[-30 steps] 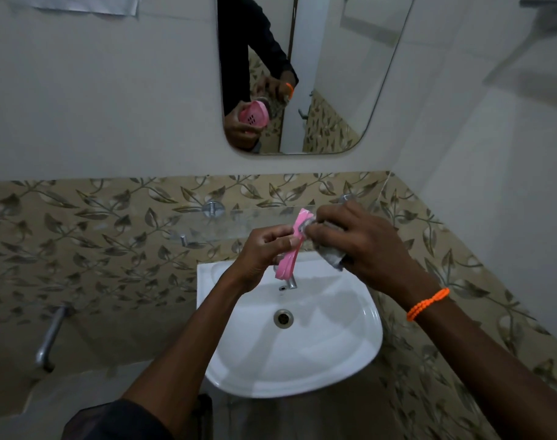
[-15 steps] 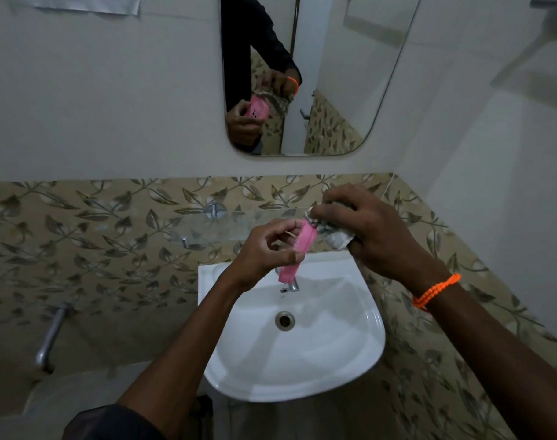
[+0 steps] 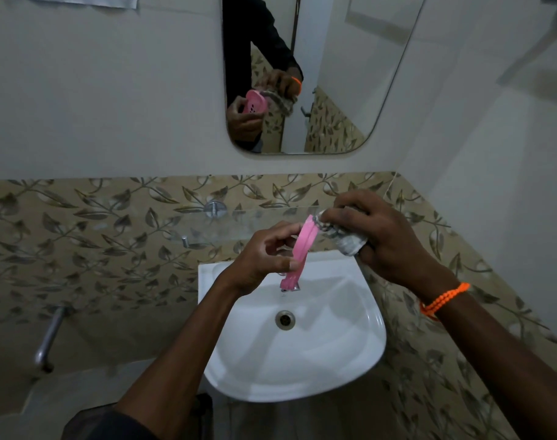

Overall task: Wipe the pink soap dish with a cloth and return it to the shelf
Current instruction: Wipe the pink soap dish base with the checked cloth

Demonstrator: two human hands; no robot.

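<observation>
Pinched edge-on in the left hand (image 3: pixel 264 258): pink oval plastic soap dish (image 3: pixel 299 252), held upright over the white ceramic washbasin (image 3: pixel 359 338). Right hand (image 3: pixel 375 236) at 2 o'clock grips a crumpled grey-white cloth (image 3: pixel 343 238) against the dish's top rim. Glass wall shelf (image 3: pixel 248 223) just behind, at 12 o'clock; free room below to the basin. Tap mostly hidden behind the dish. Rounded wall mirror (image 3: pixel 334 90) shows the perforated face. Since the earlier frame, dish leans slightly more; cloth stays on the upper edge.

One pink plastic soap dish (image 3: pixel 297 254); one crumpled grey cloth (image 3: pixel 343 238); one white ceramic basin (image 3: pixel 350 344); one rounded wall mirror (image 3: pixel 350 74); one clear glass shelf (image 3: pixel 239 225); two hands.
</observation>
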